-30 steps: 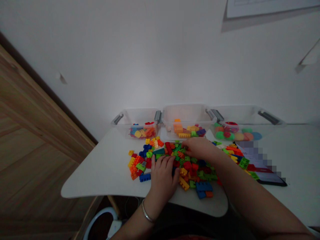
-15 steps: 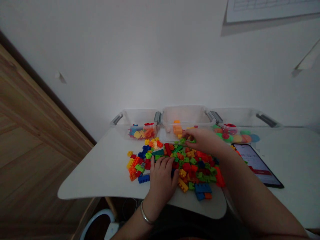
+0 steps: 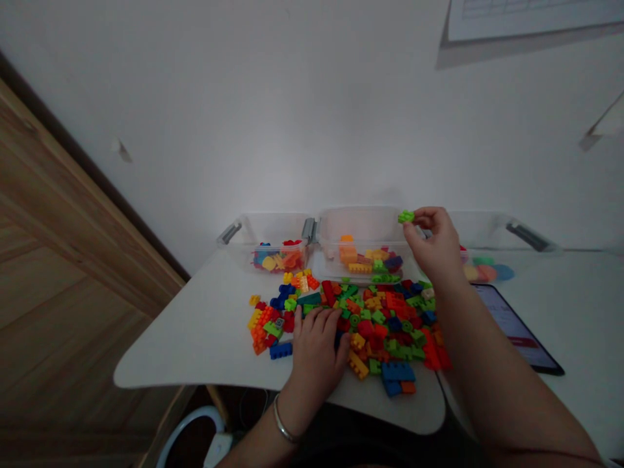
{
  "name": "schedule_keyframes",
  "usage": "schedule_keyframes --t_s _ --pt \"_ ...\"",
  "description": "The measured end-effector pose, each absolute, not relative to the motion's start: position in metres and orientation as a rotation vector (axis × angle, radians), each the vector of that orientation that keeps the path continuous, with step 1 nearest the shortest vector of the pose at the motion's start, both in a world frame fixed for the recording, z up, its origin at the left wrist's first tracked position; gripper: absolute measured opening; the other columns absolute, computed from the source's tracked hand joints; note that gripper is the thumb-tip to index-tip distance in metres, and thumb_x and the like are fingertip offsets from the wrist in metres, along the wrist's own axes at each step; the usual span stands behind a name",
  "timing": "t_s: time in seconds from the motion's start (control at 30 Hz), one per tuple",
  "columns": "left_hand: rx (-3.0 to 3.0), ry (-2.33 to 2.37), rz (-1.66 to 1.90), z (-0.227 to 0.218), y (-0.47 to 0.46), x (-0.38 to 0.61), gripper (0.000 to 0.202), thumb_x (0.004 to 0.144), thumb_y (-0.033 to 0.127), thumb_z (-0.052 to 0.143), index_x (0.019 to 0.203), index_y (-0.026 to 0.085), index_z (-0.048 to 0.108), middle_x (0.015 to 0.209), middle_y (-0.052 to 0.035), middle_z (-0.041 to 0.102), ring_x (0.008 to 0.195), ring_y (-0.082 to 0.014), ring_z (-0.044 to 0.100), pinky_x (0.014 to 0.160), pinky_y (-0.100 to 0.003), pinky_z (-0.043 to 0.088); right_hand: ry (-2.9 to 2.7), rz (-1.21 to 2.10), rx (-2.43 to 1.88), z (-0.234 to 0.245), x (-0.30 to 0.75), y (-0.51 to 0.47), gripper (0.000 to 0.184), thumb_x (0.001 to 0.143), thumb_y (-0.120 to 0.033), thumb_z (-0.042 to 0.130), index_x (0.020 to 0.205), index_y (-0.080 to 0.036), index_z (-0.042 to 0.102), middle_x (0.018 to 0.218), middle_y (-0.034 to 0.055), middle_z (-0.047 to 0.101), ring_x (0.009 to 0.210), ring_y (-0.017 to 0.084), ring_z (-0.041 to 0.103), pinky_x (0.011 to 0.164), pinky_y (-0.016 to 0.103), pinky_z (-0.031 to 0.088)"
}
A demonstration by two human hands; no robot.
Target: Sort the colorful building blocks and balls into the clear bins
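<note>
A heap of coloured plastic bricks lies on the white table. My left hand rests on the heap's near left side, fingers curled down onto the bricks; what it holds, if anything, is hidden. My right hand is raised above the right rim of the middle clear bin and pinches a small light-green brick between thumb and fingers. That bin holds orange, yellow, green and blue bricks.
A left clear bin holds mixed bricks. A right clear bin holds round coloured pieces. A dark tablet lies at the right. A wooden panel stands at the left, a white wall behind.
My right hand has risen from the heap's far edge, carrying a light-green brick up to the middle bin's rim. My left hand has stayed where it was.
</note>
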State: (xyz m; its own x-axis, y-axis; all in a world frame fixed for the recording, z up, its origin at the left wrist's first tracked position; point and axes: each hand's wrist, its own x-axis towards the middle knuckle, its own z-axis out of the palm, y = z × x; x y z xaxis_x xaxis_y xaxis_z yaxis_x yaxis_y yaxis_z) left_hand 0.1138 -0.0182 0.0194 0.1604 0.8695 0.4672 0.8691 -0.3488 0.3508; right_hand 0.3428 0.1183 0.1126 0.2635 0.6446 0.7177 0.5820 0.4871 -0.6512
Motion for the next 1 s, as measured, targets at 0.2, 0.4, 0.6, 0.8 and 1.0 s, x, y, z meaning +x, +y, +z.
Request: schedule_keyframes --t_s 0.2,0.4,0.6,0.8,1.0 --pt "2.416 1.792 0.969 0.019 -0.017 0.114 0.034 0.087 0.026 0.055 0.119 0.019 0.062 0.116 -0.0068 0.069 0.115 -0.0277 0.057 0.115 -0.064 0.023 -1.664 0.04 -1.397 0.1 0.336 0.132 0.024 0.074 -0.039 0.06 0.09 -0.021 0.063 0.084 0.0072 0.073 0.085 0.027 0.067 0.086 0.045 0.048" --pt "2.383 1.767 0.969 0.019 -0.017 0.113 0.035 0.087 0.026 0.055 0.12 0.018 0.062 0.117 -0.007 0.069 0.115 -0.0285 0.056 0.115 -0.065 0.021 -1.777 0.003 -1.496 0.101 0.337 0.131 0.027 0.079 -0.039 0.057 0.092 -0.019 0.069 0.085 0.0075 0.075 0.087 0.028 0.067 0.089 0.045 0.045" --pt "2.38 1.762 0.971 0.02 -0.018 0.113 0.035 0.087 0.026 0.054 0.12 0.019 0.062 0.117 -0.0064 0.069 0.115 -0.0281 0.056 0.116 -0.064 0.021 -1.847 -0.066 -1.535 0.103 0.336 0.126 0.029 0.082 -0.037 0.054 0.096 -0.02 0.073 0.087 0.0076 0.075 0.089 0.029 0.065 0.09 0.046 0.044" --pt "2.39 1.778 0.957 0.02 -0.018 0.114 0.034 0.087 0.026 0.055 0.12 0.018 0.062 0.116 -0.0065 0.069 0.115 -0.0281 0.056 0.115 -0.064 0.023 -1.936 -0.095 -1.551 0.106 0.337 0.125 0.03 0.086 -0.037 0.05 0.092 -0.021 0.076 0.089 0.0077 0.075 0.09 0.029 0.064 0.092 0.048 0.043" --pt "2.4 1.787 0.956 0.019 -0.017 0.114 0.034 0.087 0.026 0.056 0.12 0.018 0.062 0.116 -0.0062 0.069 0.115 -0.0278 0.056 0.115 -0.064 0.024 -1.833 -0.048 -1.298 0.129 0.338 0.102 0.024 0.084 -0.033 0.054 0.091 -0.022 0.074 0.089 0.0061 0.074 0.087 0.023 0.066 0.082 0.039 0.049"
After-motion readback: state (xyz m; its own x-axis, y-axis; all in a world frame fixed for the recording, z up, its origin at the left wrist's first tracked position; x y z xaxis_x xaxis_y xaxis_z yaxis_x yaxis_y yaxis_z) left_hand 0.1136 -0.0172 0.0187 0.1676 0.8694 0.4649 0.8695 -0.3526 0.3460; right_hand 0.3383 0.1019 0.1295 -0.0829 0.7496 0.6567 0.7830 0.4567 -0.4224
